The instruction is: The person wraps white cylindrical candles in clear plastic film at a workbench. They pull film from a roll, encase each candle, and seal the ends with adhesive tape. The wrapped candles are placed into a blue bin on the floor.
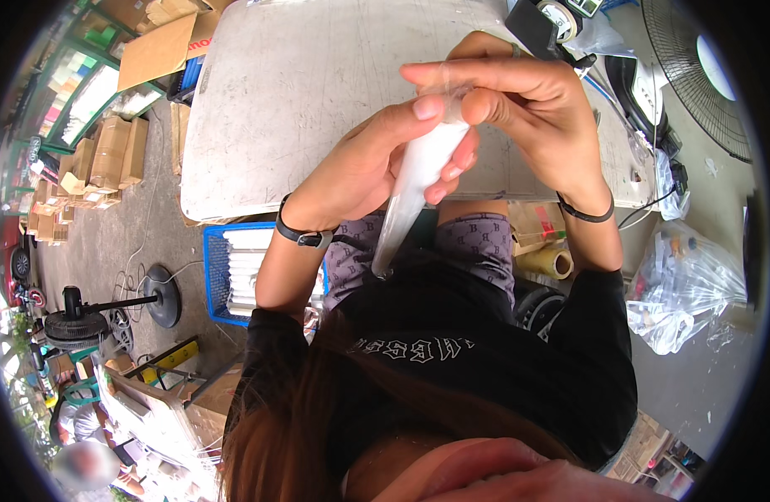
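Observation:
A white roll in clear plastic wrap [416, 169] is held at a slant over the near edge of the white table [284, 113], its lower end by my shirt. My left hand [385, 150] grips the roll near its upper end, thumb on top and fingers curled beneath. With thumb and fingers, my right hand [529, 100] pinches the loose clear film at the roll's top end. Below the table at the left, a blue plastic basket [214, 276] holds several similar white rolls.
At the table's right back are a tape roll [557, 22] and black equipment. A fan [692, 75] and a clear plastic bag [686, 288] are on the right. Cardboard boxes [109, 150] and a pedestal fan [77, 323] stand left. Another person [90, 427] sits at lower left.

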Action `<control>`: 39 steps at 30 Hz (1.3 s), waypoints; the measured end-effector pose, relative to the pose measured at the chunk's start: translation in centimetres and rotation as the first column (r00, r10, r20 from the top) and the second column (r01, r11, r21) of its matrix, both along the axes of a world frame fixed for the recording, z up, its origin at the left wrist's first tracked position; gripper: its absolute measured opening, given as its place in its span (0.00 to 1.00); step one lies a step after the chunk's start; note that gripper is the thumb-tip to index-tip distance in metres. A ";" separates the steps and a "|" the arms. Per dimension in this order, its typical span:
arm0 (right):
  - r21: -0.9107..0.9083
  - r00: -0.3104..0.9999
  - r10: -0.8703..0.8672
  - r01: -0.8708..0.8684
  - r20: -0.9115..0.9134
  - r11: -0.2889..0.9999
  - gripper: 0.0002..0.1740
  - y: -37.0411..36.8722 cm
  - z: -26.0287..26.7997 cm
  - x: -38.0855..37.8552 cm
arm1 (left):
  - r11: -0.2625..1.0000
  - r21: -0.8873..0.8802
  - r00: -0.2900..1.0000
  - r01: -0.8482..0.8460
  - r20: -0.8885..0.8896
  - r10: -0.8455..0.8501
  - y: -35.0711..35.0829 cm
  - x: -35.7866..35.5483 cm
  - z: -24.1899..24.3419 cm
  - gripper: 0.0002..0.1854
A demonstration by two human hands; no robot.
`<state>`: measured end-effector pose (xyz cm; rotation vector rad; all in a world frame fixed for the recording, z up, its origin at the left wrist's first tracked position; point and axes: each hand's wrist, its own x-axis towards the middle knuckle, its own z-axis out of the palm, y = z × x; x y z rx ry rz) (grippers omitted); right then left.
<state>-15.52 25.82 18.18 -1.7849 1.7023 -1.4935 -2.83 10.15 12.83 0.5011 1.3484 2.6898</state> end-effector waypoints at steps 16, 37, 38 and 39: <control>-0.009 0.986 -0.124 0.126 0.115 0.992 0.11 0.1 0.5 0.9 | 0.906 -0.325 0.949 -0.270 0.068 0.307 0.8 0.9 1.0 0.27; 0.312 0.912 0.041 -0.182 0.409 0.933 0.13 1.6 3.8 -1.6 | 0.858 -0.396 0.937 -0.327 -0.015 0.350 2.7 1.9 1.6 0.37; 0.331 0.897 0.040 -0.203 0.440 0.921 0.13 1.6 3.7 -2.1 | 0.858 -0.390 0.935 -0.334 -0.019 0.355 2.8 1.8 1.5 0.37; 0.351 0.881 0.039 -0.227 0.471 0.908 0.14 1.6 3.6 -2.3 | 0.858 -0.383 0.932 -0.343 -0.023 0.363 2.9 1.7 1.4 0.37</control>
